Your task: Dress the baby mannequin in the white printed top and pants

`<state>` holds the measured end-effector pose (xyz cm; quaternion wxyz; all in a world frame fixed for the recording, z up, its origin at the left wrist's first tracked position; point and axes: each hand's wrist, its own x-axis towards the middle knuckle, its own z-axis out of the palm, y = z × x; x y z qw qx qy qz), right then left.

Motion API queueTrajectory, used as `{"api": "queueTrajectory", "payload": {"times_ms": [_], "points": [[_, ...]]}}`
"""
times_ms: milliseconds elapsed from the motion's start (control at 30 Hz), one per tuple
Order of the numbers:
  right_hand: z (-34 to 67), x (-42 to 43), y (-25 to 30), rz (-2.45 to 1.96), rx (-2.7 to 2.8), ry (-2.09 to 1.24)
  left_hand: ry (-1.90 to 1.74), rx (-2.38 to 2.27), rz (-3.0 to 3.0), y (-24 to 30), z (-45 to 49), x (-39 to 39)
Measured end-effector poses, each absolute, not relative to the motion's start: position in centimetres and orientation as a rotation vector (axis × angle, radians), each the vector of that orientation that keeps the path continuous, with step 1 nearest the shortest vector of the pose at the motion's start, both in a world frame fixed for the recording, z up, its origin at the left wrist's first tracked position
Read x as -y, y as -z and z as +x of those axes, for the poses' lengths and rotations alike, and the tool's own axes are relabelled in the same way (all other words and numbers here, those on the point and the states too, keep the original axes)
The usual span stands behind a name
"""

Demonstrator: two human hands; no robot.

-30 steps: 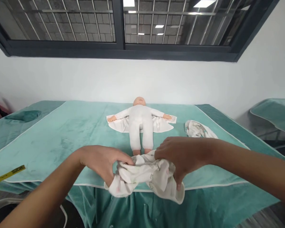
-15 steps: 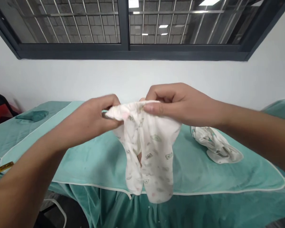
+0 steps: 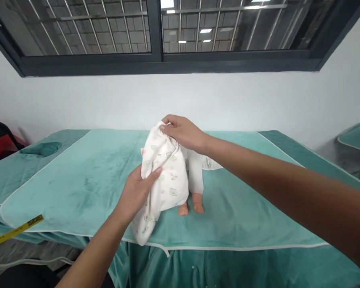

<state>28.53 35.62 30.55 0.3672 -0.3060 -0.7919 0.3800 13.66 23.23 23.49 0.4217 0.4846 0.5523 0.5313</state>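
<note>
Small white baby pants [image 3: 165,172] with a pale print hang bunched and tilted between my hands, above the green cover. My right hand [image 3: 181,130] pinches their top edge. Lower on the left, my left hand [image 3: 138,188] grips the fabric, its thumb lying across the front. Just behind the pants lies a doll, with one white-clothed leg [image 3: 195,172] and two bare feet [image 3: 190,206] showing. The pants and my right hand hide the rest of it. A bit of white cloth [image 3: 211,163] shows under my right forearm; I cannot tell whether it belongs to the doll.
A green cover [image 3: 258,228] with pale piping lies over the bed, which has a hole [image 3: 42,149] at its left end. A yellow tape strip [image 3: 16,231] juts in at left. Behind are a white wall [image 3: 108,100] and a barred window [image 3: 162,36].
The pants have swung left and turned sideways, with my left hand now lower. My right hand has moved left. The doll's feet have come into view; the printed cloth at right is no longer visible.
</note>
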Motion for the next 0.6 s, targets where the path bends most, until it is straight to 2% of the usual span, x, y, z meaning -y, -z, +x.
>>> {"api": "queueTrajectory", "payload": {"times_ms": [133,267,433,533,600], "points": [[28.0,-39.7,-25.8,-1.059,2.108,-0.737,-1.596,-1.348,0.845,-21.5,13.0,-25.7],[27.7,-42.3,-22.1,-1.156,2.124,-0.681,-1.624,-1.356,0.646,-20.2,12.4,-28.1],[30.3,-45.4,-19.2,-1.365,2.080,-0.550,-1.618,-1.774,0.920,-18.2,13.3,-28.4],[32.4,-47.4,-18.2,-1.541,2.014,-0.498,-1.422,-1.679,1.180,-17.2,15.2,-28.6],[33.5,-48.8,-17.7,-1.633,1.980,-0.502,-1.256,-1.509,1.073,-16.6,16.6,-29.6]]}}
